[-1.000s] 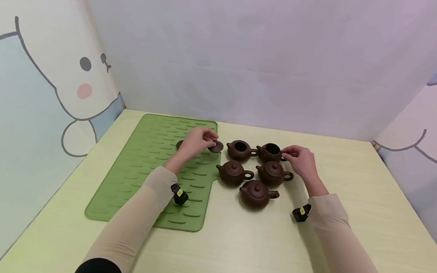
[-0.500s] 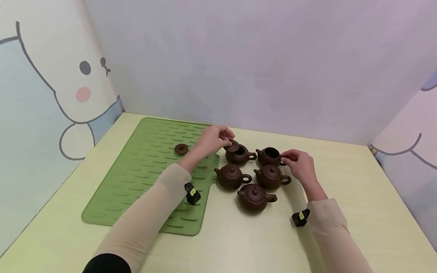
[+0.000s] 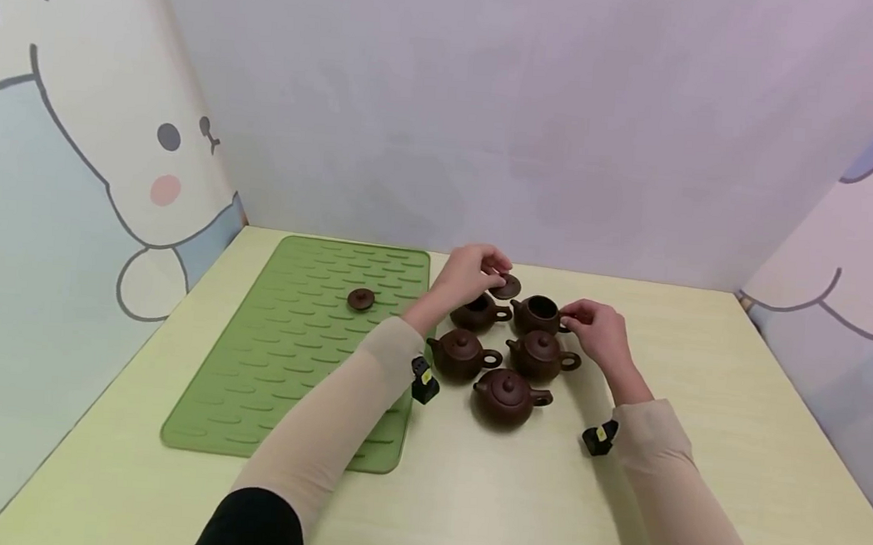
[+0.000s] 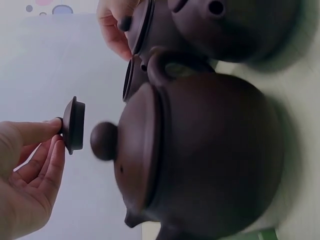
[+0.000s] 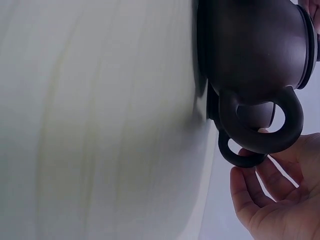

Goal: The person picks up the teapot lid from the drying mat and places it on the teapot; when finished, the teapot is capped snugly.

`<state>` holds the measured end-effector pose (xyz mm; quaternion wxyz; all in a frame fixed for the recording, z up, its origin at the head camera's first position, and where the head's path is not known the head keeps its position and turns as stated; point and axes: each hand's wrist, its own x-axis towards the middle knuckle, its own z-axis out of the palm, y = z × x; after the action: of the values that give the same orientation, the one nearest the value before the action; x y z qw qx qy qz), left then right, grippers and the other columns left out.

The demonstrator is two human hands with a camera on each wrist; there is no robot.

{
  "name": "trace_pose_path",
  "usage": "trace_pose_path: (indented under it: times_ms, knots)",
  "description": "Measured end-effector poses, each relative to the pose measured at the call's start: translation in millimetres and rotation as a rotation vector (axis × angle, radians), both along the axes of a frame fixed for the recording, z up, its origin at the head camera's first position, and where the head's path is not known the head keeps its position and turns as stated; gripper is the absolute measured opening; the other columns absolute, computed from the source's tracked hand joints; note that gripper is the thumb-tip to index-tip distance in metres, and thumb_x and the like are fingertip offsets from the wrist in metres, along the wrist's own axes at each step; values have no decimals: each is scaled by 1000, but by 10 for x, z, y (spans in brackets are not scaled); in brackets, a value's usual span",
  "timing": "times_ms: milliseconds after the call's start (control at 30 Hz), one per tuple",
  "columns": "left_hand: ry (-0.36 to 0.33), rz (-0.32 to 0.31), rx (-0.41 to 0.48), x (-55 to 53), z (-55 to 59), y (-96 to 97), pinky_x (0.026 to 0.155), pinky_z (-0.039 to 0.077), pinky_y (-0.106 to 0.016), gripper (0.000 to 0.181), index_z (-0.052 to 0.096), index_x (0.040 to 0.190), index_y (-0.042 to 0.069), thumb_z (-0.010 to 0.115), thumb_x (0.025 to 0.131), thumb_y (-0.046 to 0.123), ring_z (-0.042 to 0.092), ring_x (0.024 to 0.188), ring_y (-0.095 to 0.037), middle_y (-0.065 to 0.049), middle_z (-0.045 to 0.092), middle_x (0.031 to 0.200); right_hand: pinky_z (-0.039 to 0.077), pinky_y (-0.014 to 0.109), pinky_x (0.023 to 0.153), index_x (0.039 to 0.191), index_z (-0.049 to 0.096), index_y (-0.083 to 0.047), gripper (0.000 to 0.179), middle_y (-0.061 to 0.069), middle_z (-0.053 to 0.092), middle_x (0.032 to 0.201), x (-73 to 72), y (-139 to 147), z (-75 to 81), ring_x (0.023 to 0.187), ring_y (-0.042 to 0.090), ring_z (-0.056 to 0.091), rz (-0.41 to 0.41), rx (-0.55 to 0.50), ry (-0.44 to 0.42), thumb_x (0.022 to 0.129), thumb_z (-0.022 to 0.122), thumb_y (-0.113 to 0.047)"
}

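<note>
My left hand [image 3: 471, 276] pinches a dark brown teapot lid [image 3: 506, 287] by its knob. In the left wrist view this lid [image 4: 74, 125] hangs in the air, apart from the pots. Below the hand is a lidless teapot [image 3: 473, 316], partly covered by it. To its right stands another lidless teapot [image 3: 536, 315], its round opening facing up. My right hand [image 3: 595, 324] holds that pot's handle; in the right wrist view the fingers meet the handle loop [image 5: 242, 159] behind a nearer pot's handle. A second lid [image 3: 361, 299] lies knob up on the green mat.
Three lidded teapots, one at left [image 3: 460, 355], one at right [image 3: 541, 356] and one in front [image 3: 507, 398], stand close before the lidless pair. A textured green mat [image 3: 288, 363] covers the table's left part. A pale wall [image 3: 489, 142] rises behind the table [image 3: 512, 502].
My left hand has lifted the lid off the mat and carried it right, past the left lidless pot toward the right one. The right hand stays at the handle.
</note>
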<state>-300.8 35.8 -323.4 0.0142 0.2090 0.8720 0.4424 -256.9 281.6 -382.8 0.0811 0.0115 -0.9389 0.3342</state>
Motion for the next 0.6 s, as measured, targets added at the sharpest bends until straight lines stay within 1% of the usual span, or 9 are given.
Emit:
trace_pose_path:
  times_ms: [133,233,367,500,600]
  knots:
    - [24,-6,20,-7,-40,115,84,56,-27,20,70,113,9,69,94,10,67,100,-17,-3,72,111,51,39,81,109,72,-1,18,23,74,106,4,5,-12,101,38,68,-5,6,1,96,64,-10]
    - [36,-2,36,-18,-83,200,82,56,-25,17,71,110,13,69,93,10,67,98,-15,-1,72,110,52,40,82,109,72,-2,17,22,74,106,-5,5,-20,102,38,69,-9,7,-1,96,65,-10]
    - [45,-8,62,-30,-128,305,81,56,-25,17,71,109,11,70,93,9,67,97,-16,-2,73,108,53,39,81,109,72,-1,17,22,74,107,-22,-4,-22,102,38,70,-9,2,0,95,66,-10]
    - [56,-21,57,-41,-174,392,78,55,-22,16,71,108,10,70,92,9,67,96,-15,-2,73,107,53,38,81,109,72,0,18,23,74,107,-32,-15,-18,102,38,70,-11,-5,-3,95,65,-9]
    - [49,-36,45,-44,-207,440,74,54,-21,15,71,108,10,69,93,9,67,95,-15,-3,72,107,54,39,82,109,72,0,17,22,74,107,-30,-35,-12,102,38,70,-15,-10,-1,95,65,-9]
